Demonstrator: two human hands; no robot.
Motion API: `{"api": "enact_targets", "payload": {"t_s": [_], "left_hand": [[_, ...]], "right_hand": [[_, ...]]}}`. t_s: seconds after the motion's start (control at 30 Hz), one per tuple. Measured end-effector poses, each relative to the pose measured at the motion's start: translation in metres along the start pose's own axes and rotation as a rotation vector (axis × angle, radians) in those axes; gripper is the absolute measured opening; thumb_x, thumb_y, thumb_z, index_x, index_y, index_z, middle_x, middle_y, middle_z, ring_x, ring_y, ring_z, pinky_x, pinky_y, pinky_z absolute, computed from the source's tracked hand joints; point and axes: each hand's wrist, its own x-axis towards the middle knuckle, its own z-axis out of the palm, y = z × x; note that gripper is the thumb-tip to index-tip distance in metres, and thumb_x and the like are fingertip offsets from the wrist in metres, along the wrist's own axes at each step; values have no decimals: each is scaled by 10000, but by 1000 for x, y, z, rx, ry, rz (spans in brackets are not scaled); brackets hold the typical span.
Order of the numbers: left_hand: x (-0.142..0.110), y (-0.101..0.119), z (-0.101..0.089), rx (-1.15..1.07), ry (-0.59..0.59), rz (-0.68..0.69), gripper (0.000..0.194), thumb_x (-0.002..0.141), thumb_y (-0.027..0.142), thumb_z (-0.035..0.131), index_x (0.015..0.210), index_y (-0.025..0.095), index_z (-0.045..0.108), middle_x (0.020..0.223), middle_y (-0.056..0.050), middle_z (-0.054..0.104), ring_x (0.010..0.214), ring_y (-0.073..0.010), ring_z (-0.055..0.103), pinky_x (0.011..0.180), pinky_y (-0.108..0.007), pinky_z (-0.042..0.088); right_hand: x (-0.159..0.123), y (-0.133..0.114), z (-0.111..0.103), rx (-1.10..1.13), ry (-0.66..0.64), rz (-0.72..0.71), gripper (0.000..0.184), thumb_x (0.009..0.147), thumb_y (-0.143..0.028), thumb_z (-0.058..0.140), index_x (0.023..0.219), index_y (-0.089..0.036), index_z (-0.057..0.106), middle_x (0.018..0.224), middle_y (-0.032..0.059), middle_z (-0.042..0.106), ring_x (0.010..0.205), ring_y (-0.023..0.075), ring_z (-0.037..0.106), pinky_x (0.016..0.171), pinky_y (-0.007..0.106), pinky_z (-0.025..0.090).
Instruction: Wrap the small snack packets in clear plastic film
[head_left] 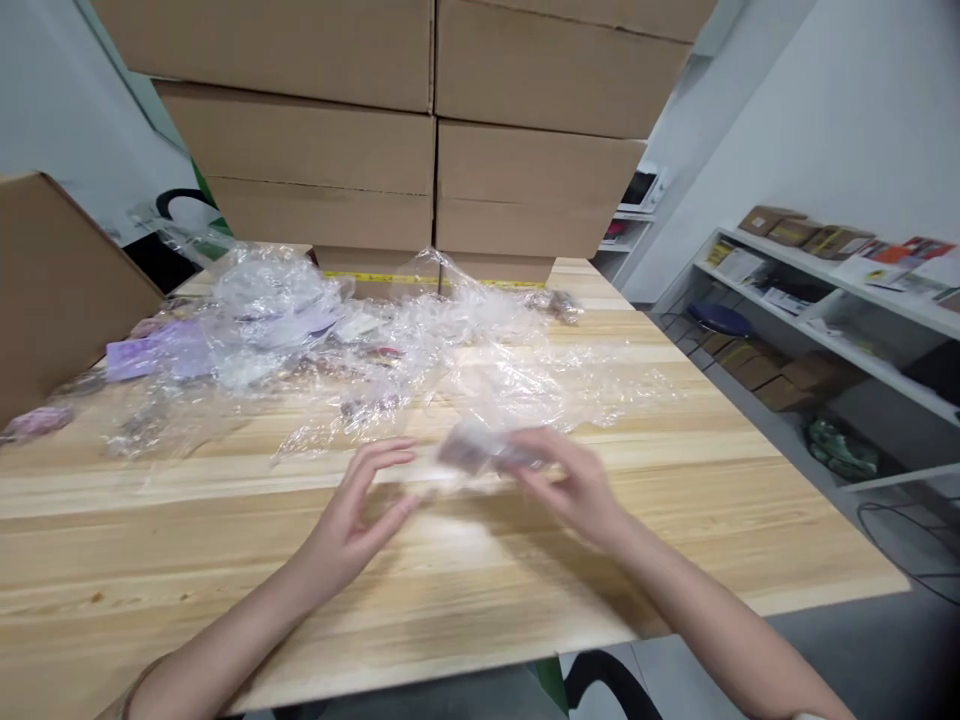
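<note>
My right hand pinches a small packet in clear plastic above the table. The packet is smeared by motion, so its contents cannot be made out. Across from it, my left hand is held with thumb and fingers apart and nothing between them, a short way left of the packet. Just beyond both hands, crumpled clear plastic wrap is spread over the wooden table.
Stacked cardboard boxes rise along the table's far side. Another cardboard box stands at the left. Purple cards lie among the plastic. White shelves with boxes and papers stand off to the right.
</note>
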Motion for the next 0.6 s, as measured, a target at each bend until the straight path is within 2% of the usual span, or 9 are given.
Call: {"api": "enact_targets", "payload": {"t_s": [0.07, 0.13, 0.17, 0.2, 0.23, 0.3, 0.4, 0.5, 0.6], "left_hand": [[5, -6, -3, 17, 88, -30, 305, 974, 264, 521, 1277, 292, 518, 1380, -78, 519, 1357, -236, 440, 1156, -434, 330], [8, -16, -5, 2, 132, -118, 255, 986, 310, 497, 1234, 284, 550, 1326, -75, 552, 1317, -235, 474, 1130, -423, 362], [10, -21, -5, -12, 143, -175, 248, 986, 342, 494, 1213, 277, 566, 1301, -77, 568, 1292, -239, 496, 1106, -416, 390], [11, -25, -4, -31, 152, -230, 252, 983, 372, 496, 1197, 270, 581, 1280, -80, 582, 1269, -245, 514, 1084, -410, 413], [13, -28, -3, -52, 159, -278, 264, 978, 398, 500, 1185, 266, 594, 1265, -81, 594, 1252, -249, 528, 1069, -406, 428], [16, -30, 0, -91, 164, -350, 281, 961, 433, 522, 1165, 266, 618, 1245, -78, 614, 1228, -257, 549, 1056, -403, 444], [20, -30, 3, -131, 205, -455, 286, 937, 470, 545, 1125, 281, 648, 1222, -62, 641, 1205, -264, 573, 1044, -399, 458], [22, -35, 3, -146, 231, -545, 300, 926, 500, 548, 1112, 291, 656, 1206, -51, 656, 1179, -263, 599, 1037, -389, 467], [23, -44, 0, -122, 181, -546, 301, 911, 494, 575, 1104, 281, 663, 1185, -58, 665, 1167, -265, 608, 1018, -377, 484]], "right_hand": [[22, 42, -48, -104, 315, 359, 304, 833, -366, 728, 1100, -226, 693, 977, 64, 739, 839, 233, 691, 743, 381, 581], [51, 97, -88, -132, 636, 626, 372, 768, -366, 782, 1069, -166, 694, 956, 70, 725, 902, 253, 676, 798, 380, 565], [68, 127, -103, -112, 725, 739, 353, 776, -334, 777, 1068, -154, 692, 965, 65, 715, 946, 247, 663, 822, 359, 556], [85, 156, -113, -55, 747, 866, 324, 791, -298, 768, 1070, -155, 688, 996, 58, 703, 990, 234, 648, 853, 343, 546], [103, 183, -119, -18, 730, 930, 292, 815, -267, 748, 1065, -132, 682, 1013, 73, 696, 991, 234, 646, 851, 352, 548], [137, 227, -118, 58, 671, 1014, 270, 877, -272, 695, 1090, -109, 661, 1057, 95, 679, 965, 225, 652, 826, 379, 562], [178, 273, -98, 145, 607, 1077, 337, 949, -346, 616, 1224, -154, 598, 1204, 93, 627, 1010, 211, 643, 847, 416, 562], [202, 302, -77, 169, 607, 1110, 377, 952, -366, 609, 1271, -169, 574, 1260, 98, 600, 1057, 226, 628, 879, 439, 551], [214, 318, -63, 174, 606, 1077, 380, 951, -365, 610, 1274, -170, 573, 1267, 99, 597, 1065, 228, 625, 885, 444, 548]]}}
